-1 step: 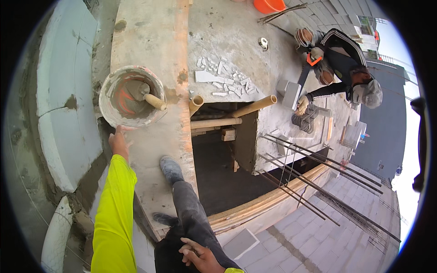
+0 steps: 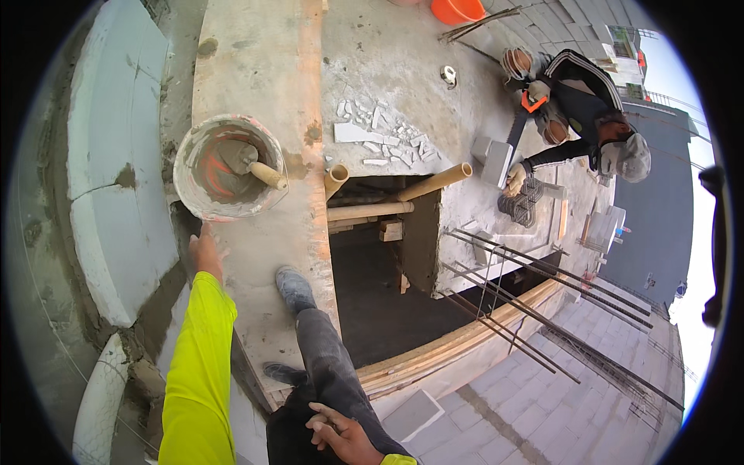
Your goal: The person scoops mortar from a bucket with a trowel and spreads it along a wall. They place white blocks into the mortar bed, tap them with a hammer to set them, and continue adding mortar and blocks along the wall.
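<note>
A white bucket (image 2: 188, 170) smeared with grey mix stands on the plank walkway (image 2: 256, 85); inside it rests a trowel (image 2: 266, 174) with a wooden handle. Below its near rim, my left hand (image 2: 208, 249) is open and empty, fingers apart with the tips close to the bucket; whether they touch it I cannot tell. My right hand (image 2: 333, 430) is low by my dark trousers (image 2: 329, 356), open with loosely bent fingers and nothing visible in it.
An opening (image 2: 372, 294) with pipes (image 2: 446, 178) lies right of the walkway. Rebar (image 2: 558, 325) juts over it. At upper right a co-worker (image 2: 581, 101) bends over a pale block (image 2: 492, 159) with an orange-handled saw (image 2: 535, 102). A foam slab (image 2: 116, 217) lies left.
The whole view has shifted slightly right in the frame. My hands, the bucket and the co-worker show no clear change otherwise.
</note>
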